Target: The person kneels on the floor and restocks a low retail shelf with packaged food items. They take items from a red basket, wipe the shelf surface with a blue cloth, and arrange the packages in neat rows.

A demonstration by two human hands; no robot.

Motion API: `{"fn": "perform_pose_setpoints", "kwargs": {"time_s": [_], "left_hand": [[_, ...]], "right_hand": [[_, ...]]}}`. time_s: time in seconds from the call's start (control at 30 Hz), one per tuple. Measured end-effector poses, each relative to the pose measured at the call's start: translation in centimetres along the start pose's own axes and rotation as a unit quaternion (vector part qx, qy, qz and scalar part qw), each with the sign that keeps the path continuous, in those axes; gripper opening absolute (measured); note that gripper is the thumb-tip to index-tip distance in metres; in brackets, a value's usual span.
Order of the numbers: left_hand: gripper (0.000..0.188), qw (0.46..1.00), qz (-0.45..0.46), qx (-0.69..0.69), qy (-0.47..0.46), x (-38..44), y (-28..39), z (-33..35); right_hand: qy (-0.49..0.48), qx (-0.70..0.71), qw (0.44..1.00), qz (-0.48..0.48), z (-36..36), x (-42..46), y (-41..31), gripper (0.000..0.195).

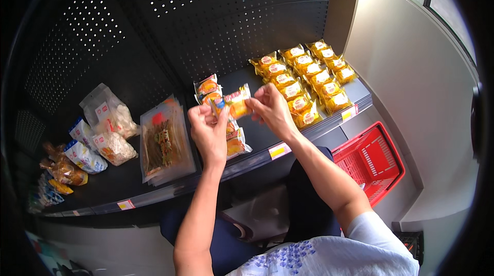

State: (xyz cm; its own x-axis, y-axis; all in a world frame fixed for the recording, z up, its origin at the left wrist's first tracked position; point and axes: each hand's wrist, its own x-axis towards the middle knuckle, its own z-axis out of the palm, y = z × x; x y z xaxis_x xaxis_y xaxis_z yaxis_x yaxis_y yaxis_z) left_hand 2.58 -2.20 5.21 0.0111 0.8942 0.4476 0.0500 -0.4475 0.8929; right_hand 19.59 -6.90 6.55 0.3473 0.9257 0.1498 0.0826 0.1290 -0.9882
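Observation:
Between my two hands is a small wrapped snack cake (pixel 236 103) in a white and orange packet, held above the shelf. My left hand (pixel 208 133) grips its left end between thumb and fingers. At the packet's right end, my right hand (pixel 272 110) pinches the wrapper. Below and behind my left hand runs a row of similar orange-and-white packets (pixel 208 86), partly hidden by the hand and the held packet. To the right, several rows of yellow-wrapped cakes (pixel 292 90) with white labels lie on the shelf.
The black shelf (pixel 257 134) has a perforated back panel (pixel 231 17) and price tags (pixel 279 151) along its front edge. Flat clear bags of brown food (pixel 165 145) and bagged white snacks (pixel 114 148) lie left. A red shopping basket (pixel 380 160) stands on the floor at right, beside a wall (pixel 409 83).

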Motion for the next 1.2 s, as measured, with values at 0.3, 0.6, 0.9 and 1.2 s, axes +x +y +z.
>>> {"fn": "perform_pose_setpoints", "kwargs": {"time_s": [0.3,0.6,0.9,1.2], "left_hand": [[0.023,0.949,-0.034,0.306,-0.067,10.4,-7.2,6.2],[0.037,0.927,-0.080,0.340,-0.135,14.3,-13.1,10.2],[0.036,0.887,-0.111,0.417,-0.162,15.8,-14.9,12.5],[0.051,0.868,-0.149,0.426,-0.207,15.7,-13.6,11.9]], "right_hand": [[0.179,-0.149,0.970,-0.074,3.5,12.6,7.4,0.025],[0.226,-0.192,0.953,-0.060,4.8,17.0,12.7,0.037],[0.187,-0.175,0.965,-0.054,4.5,19.6,15.6,0.034],[0.151,-0.183,0.970,-0.052,4.3,18.1,13.6,0.041]]}}
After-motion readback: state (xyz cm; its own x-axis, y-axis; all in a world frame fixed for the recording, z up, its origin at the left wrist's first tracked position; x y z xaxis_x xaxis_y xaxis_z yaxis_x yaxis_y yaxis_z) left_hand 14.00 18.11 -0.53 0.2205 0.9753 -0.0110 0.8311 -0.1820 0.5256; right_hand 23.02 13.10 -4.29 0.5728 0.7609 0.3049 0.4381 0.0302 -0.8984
